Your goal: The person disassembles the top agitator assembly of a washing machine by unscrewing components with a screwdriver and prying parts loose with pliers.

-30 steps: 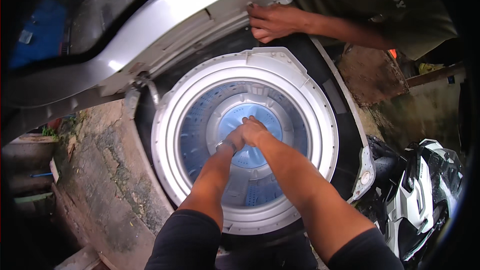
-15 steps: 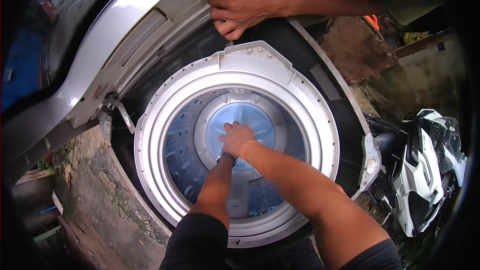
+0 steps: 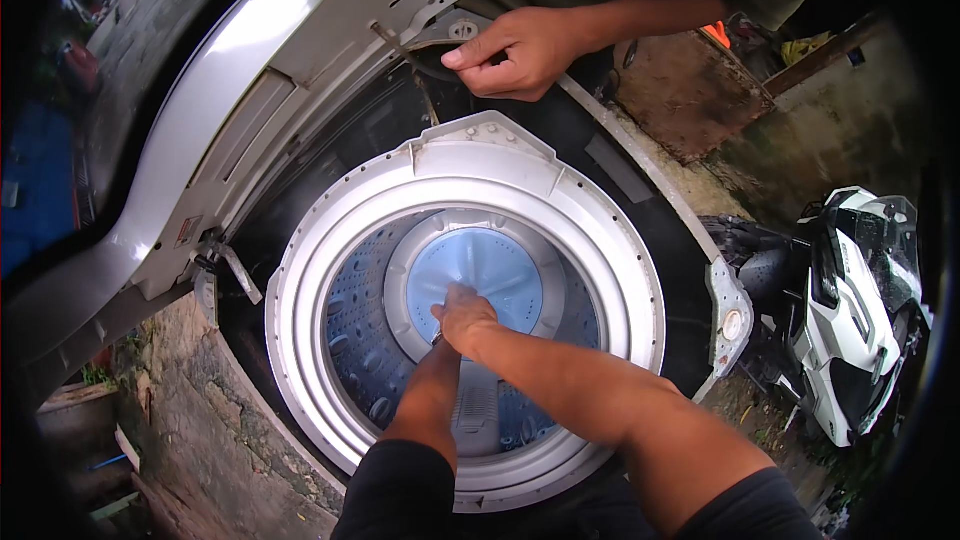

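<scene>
Both my arms reach down into the open drum of a top-loading washing machine, ringed by a pale grey rim (image 3: 640, 290). My right hand (image 3: 470, 325) lies over my left hand (image 3: 459, 293), fingers curled, above the near part of the blue round pulsator (image 3: 505, 270) at the bottom. Whatever they grip, if anything, is hidden. Most of my left hand is covered; a band shows at its wrist. Beyond the rim, another person's hand (image 3: 525, 50) pinches a dark, curved, hose-like piece (image 3: 432, 67) by the raised top panel.
The machine's grey top panel (image 3: 215, 140) is tilted up at the left. A metal bracket (image 3: 730, 320) sits at the cabinet's right corner. A white and black motorcycle (image 3: 850, 310) stands at the right. Cracked concrete (image 3: 230, 410) lies at the left.
The view has shifted a little. My hands have come nearer to me, from the pulsator's middle toward its near edge. The other person's hand has moved right, away from the raised panel.
</scene>
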Motion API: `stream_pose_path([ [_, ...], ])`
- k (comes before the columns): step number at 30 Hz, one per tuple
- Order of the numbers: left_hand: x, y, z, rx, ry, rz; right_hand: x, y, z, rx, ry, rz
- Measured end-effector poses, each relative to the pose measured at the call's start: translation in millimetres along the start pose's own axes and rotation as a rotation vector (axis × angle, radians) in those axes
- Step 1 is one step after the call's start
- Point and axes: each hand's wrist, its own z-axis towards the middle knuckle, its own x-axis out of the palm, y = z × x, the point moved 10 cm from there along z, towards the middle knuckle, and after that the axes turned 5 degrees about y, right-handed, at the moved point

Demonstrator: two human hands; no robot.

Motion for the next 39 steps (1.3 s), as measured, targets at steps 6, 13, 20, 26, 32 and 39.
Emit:
stream_pose_path([
  [6,6,1,3,0.012,-0.008,0.021,18,-12,14,0.055,0.28,0.043],
  [13,5,6,3,0.0,-0.019,0.034,-8,6,7,0.05,-0.157,-0.043],
  [20,9,-9,7,0.026,-0.01,0.054,53,-9,60,0.125,-0.265,-0.284],
  [26,7,24,0,-0.033,-0.031,0.055,15,17,35,0.149,-0.297,-0.261],
  [32,15,8,8,-0.003,-0.022,0.064,31,-23,41,0.283,-0.15,0.24],
  [39,16,18,7,-0.016,-0.053,0.062,-11,0,20,0.123,-0.059,-0.016],
])
